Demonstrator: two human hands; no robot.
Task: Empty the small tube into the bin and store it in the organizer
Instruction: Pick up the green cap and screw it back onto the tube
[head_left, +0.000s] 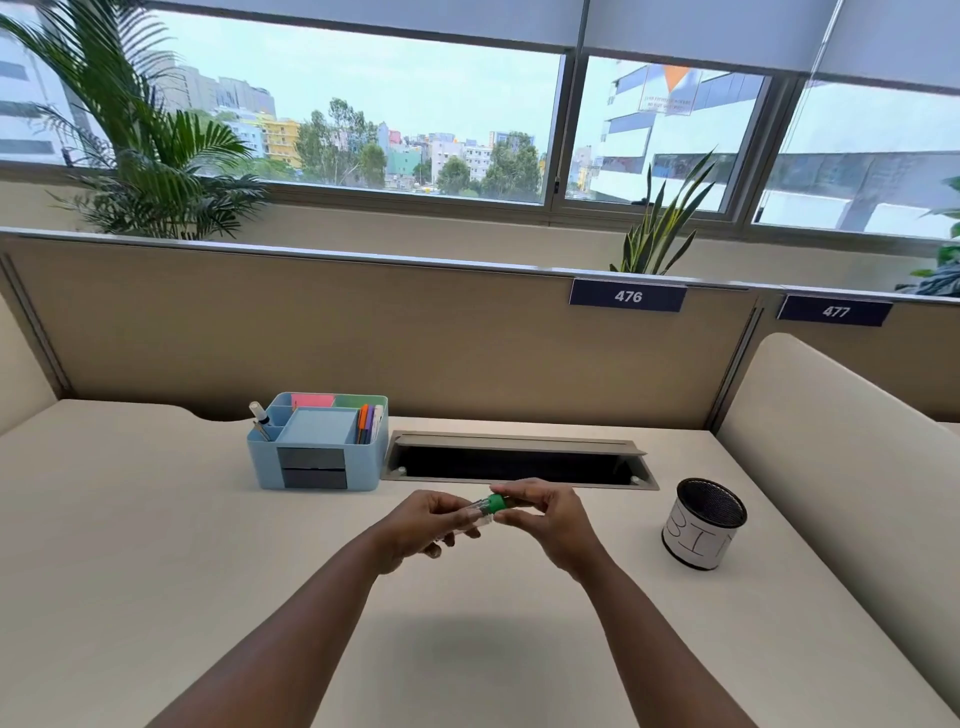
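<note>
1. Both forearms are extended forward over the desk, and the hands are brought together in front of the cable tray.
2. The left hand is held palm inward with its fingers curled; its grip is closed around the clear body of the small tube.
3. The right hand is raised slightly higher, with thumb and fingertips pinched on the green cap; its grip is clenched on that cap end of the tube.
4. The tube is held above the desk, lying nearly level and tilted a little, with the cap end toward the right hand and the clear end inside the left hand's grip. Only a short stretch of it is seen between the two hands.
5. Whether the cap is loosened from the tube cannot be told.
6. The bin, a black mesh cup wrapped in white paper, is stood on the desk to the right of the tube, well apart from it.
7. The organizer, a pale blue box with grey drawers, is placed on the desk to the left of and beyond the tube, just beside the cable tray. Pens and coloured notes are seen in its compartments.
</note>
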